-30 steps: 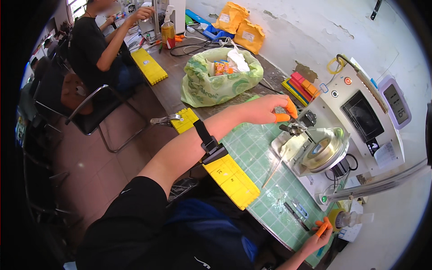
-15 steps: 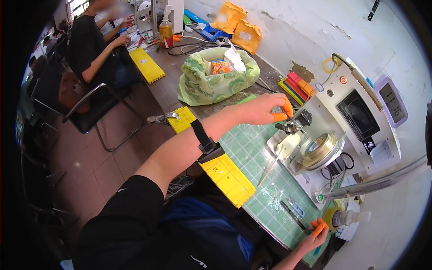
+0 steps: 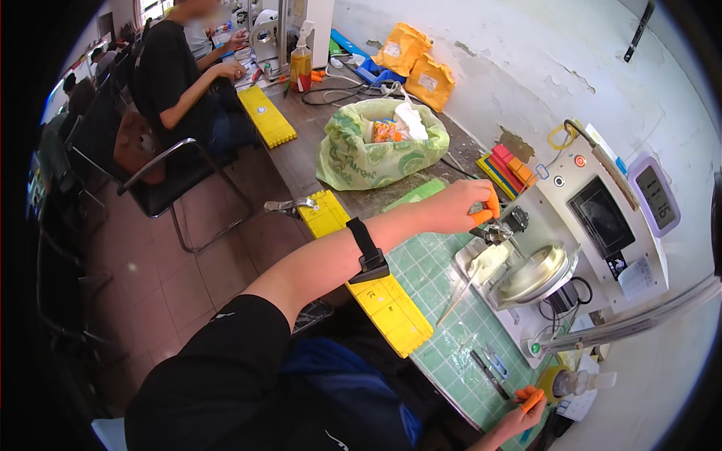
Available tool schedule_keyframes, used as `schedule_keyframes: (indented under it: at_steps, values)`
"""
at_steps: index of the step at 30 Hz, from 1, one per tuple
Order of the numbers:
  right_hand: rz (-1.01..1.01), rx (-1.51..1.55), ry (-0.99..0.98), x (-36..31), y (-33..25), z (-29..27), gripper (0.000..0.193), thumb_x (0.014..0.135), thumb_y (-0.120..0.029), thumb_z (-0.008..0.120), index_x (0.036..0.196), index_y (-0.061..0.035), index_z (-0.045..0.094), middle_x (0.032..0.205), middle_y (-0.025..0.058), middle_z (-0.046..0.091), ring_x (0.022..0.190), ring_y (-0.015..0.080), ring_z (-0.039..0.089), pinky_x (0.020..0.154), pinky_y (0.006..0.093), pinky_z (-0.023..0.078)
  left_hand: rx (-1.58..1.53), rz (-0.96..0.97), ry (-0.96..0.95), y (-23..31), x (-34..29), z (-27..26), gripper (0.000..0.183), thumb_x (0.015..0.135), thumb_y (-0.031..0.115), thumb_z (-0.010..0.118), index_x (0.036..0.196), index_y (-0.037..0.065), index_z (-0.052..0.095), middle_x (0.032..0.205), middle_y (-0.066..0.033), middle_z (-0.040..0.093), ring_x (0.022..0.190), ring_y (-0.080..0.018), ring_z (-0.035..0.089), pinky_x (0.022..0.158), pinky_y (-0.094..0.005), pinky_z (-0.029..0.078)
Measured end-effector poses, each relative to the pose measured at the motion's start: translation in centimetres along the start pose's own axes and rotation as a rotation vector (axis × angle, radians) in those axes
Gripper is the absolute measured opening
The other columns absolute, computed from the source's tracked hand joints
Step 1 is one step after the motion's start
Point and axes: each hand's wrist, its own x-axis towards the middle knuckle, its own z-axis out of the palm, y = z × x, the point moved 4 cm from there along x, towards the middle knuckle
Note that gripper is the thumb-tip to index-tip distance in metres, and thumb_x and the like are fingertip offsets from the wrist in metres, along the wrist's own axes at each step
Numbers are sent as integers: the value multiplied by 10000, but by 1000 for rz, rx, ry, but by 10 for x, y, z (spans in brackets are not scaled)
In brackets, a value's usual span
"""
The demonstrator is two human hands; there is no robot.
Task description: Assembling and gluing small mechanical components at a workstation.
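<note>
My left hand (image 3: 460, 207), with orange finger covers and a black wrist strap (image 3: 366, 252), reaches over to a small metal clamp fixture (image 3: 494, 234) on a white bench machine (image 3: 579, 177). Its thumb and finger are pinched together just above the fixture; what sits between them is too small to make out. Beside the fixture is a round metallic disc (image 3: 532, 272) on the machine. My right hand (image 3: 524, 415), also in orange finger covers, is at the near edge of the green cutting mat (image 3: 440, 353). Its covered fingers are pressed together, and whatever they hold is hidden.
On the mat lie black tweezers (image 3: 490, 376), blue-handled snips (image 3: 497, 362) and a thin wooden stick (image 3: 453, 304). A green patterned bag (image 3: 376, 154) stands further back. Yellow rulers-like strips (image 3: 392, 316) line the table edge. A tape roll (image 3: 555, 383) is beside my right hand. A co-worker (image 3: 169, 75) sits at far left.
The whole view has shifted a little, so things sit lower and further right. The round disc looks turned. Both hands keep nearly the same places and pinched poses.
</note>
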Motion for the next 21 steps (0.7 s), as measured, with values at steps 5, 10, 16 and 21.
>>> schedule_keyframes:
  at_steps: [5,10,16,21]
  values:
    - [6,-39,-29,0,-4,-1,263,1074,-193,511,1001,12,658,845,57,670,719,109,625,587,233,433,0,11,47,1,-1,2,80,907,12,651,968,53,684,1025,-45,657,859,-168,653,622,-279,530]
    - [-21,-28,-17,0,-9,3,239,1064,-165,508,1001,11,658,844,57,669,710,109,625,589,226,437,-45,-81,63,6,-1,2,49,861,13,664,904,33,677,974,-111,662,928,-294,676,761,-380,545]
    - [39,-26,-20,-2,-12,4,228,1060,-158,516,1022,11,665,882,64,692,717,104,634,581,219,435,1,-29,97,7,-2,4,26,866,17,658,889,30,659,962,-107,647,914,-291,671,711,-375,552]
    - [6,-21,25,-3,-17,8,271,1086,-208,527,983,7,656,850,68,685,686,105,625,557,221,441,13,18,94,3,-3,6,89,897,-13,643,962,44,661,1018,-47,634,845,-173,645,631,-279,536]
